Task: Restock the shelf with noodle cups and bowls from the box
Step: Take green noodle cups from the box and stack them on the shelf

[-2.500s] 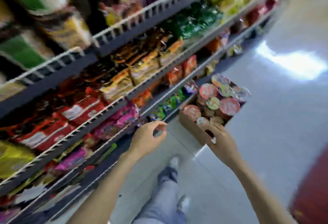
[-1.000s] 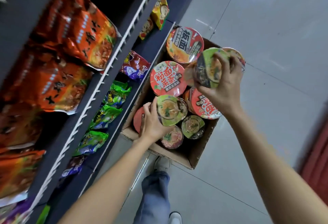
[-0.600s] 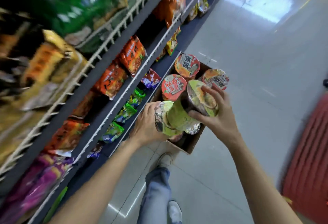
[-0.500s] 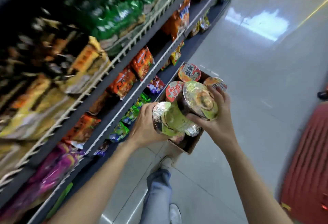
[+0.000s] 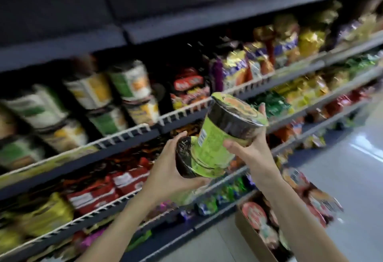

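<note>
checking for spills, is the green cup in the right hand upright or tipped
Tipped: the green cup leans, its lid facing up and right, in the right hand.

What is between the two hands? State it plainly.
In the head view, the left hand grips a lower green cup and the right hand grips an upper green cup; those two tilted cups fill the gap.

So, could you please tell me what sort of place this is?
Most likely a grocery shop aisle: tiered shelves with white wire rails carry packaged snack bags and stacked noodle cups, and a cardboard box of noodle bowls sits on the floor.
</note>
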